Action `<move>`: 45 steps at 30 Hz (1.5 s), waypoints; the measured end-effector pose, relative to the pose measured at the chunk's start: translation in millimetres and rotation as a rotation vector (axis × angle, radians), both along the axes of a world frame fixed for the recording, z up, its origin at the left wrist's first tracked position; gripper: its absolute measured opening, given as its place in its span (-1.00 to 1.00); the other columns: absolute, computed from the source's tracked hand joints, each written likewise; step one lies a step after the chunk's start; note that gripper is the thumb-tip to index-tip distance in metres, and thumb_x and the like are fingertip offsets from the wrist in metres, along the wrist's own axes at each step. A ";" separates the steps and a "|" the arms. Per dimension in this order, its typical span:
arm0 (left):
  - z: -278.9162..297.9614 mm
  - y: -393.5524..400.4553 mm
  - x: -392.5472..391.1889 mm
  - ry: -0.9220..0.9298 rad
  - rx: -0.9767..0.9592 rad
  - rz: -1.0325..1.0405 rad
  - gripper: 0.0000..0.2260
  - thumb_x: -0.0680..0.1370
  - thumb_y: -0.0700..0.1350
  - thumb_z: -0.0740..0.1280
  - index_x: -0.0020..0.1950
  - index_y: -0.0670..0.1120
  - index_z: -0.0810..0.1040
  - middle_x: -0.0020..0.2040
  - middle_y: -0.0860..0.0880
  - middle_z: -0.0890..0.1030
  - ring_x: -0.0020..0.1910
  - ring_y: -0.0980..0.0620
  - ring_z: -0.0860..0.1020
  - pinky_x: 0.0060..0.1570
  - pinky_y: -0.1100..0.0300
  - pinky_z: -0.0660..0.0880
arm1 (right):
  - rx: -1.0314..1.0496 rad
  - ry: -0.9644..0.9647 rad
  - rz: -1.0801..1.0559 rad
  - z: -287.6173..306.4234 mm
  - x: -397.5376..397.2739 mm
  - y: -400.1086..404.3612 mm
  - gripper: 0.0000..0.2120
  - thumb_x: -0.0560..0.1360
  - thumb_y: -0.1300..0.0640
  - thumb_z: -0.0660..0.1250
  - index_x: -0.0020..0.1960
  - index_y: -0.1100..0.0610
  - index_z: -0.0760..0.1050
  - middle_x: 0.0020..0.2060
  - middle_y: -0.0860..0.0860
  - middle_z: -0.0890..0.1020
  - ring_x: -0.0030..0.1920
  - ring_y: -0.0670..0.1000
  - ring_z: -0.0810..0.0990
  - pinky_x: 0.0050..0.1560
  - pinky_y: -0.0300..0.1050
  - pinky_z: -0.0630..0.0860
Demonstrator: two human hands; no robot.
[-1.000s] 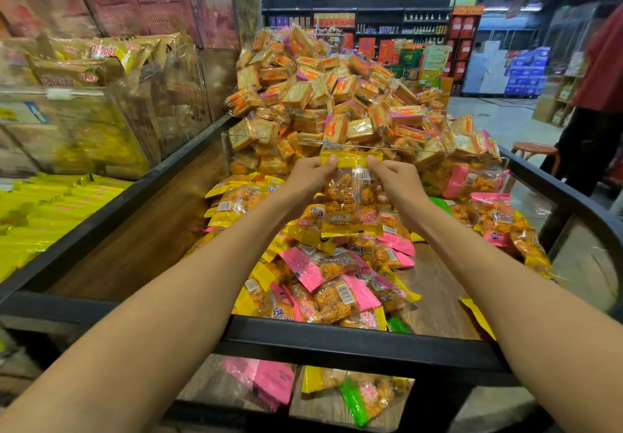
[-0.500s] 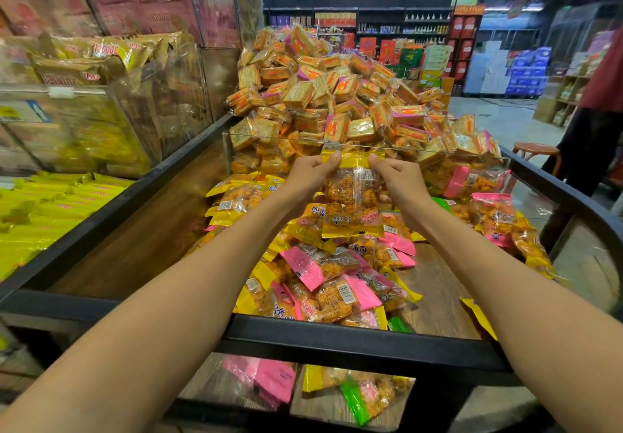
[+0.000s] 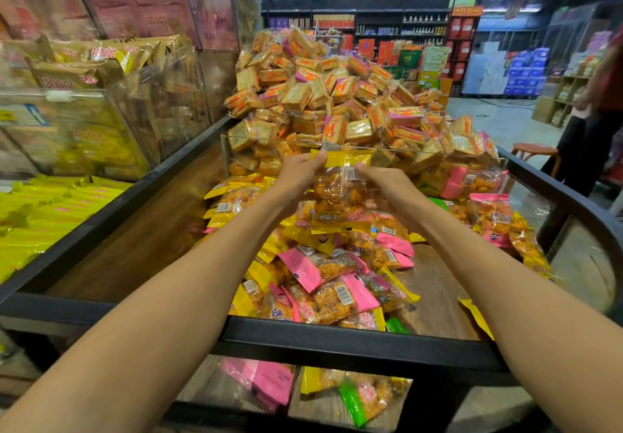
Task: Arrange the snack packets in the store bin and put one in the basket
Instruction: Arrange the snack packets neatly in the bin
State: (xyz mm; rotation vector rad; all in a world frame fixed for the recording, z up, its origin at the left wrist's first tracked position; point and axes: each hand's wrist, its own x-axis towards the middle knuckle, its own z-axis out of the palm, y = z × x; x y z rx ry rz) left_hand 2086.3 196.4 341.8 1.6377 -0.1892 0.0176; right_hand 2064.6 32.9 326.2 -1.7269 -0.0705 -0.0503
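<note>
Gripping yellow-topped clear pkt (image 3: 338,193), both hands, prob. upright.

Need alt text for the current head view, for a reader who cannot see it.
Both hands, left hand and right hand, hold one yellow-topped snack packet upright above a store bin strewn with pink and yellow packets. Behind a clear divider rises a heap of biscuit packs; shop shelves stand beyond.

Glossy clear plastic wraps the snack packets (image 3: 323,274) lying on the bin's (image 3: 337,335) matt wood-grain floor and black rim.
</note>
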 end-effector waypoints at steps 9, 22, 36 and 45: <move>4.7 7.5 3.0 0.027 -0.039 0.120 -0.72 0.61 0.01 0.24 -0.26 -0.07 0.46 -0.26 -0.02 0.52 -0.30 0.08 0.44 -0.30 0.21 0.35 | -0.297 0.076 0.223 -9.9 1.0 -1.4 -0.26 0.29 0.33 0.54 0.42 0.23 0.35 0.34 0.17 0.47 0.39 0.16 0.39 0.36 0.15 0.38; 4.8 8.6 -5.4 0.221 0.165 -0.271 -0.20 0.40 -0.47 0.39 0.53 -0.23 0.06 0.51 -0.23 0.15 0.37 -0.16 0.36 -0.11 0.09 0.59 | 0.211 0.135 0.030 3.3 -5.2 -11.3 -0.25 0.38 0.59 0.31 0.49 0.34 0.13 0.44 0.32 0.26 0.19 0.22 0.54 0.09 -0.01 0.58; -2.1 21.6 16.9 0.037 0.193 0.078 -0.32 0.41 -0.14 0.50 0.45 -0.16 0.27 0.34 -0.18 0.43 0.17 -0.05 0.46 -0.01 0.07 0.46 | 0.107 0.128 0.114 3.8 -11.2 0.7 -0.50 0.45 0.43 0.36 0.35 0.28 0.35 0.06 0.20 0.58 -0.04 0.07 0.62 -0.03 -0.11 0.62; -33.0 43.4 24.1 -0.153 1.006 0.212 -0.50 0.55 0.00 0.34 0.40 -0.20 0.32 0.31 -0.20 0.46 0.25 -0.17 0.45 0.12 0.02 0.41 | -0.375 -0.132 -0.307 -4.7 -9.5 -21.9 -0.71 0.47 0.30 0.37 0.18 0.18 0.53 0.03 0.10 0.61 0.08 0.08 0.57 0.06 -0.02 0.55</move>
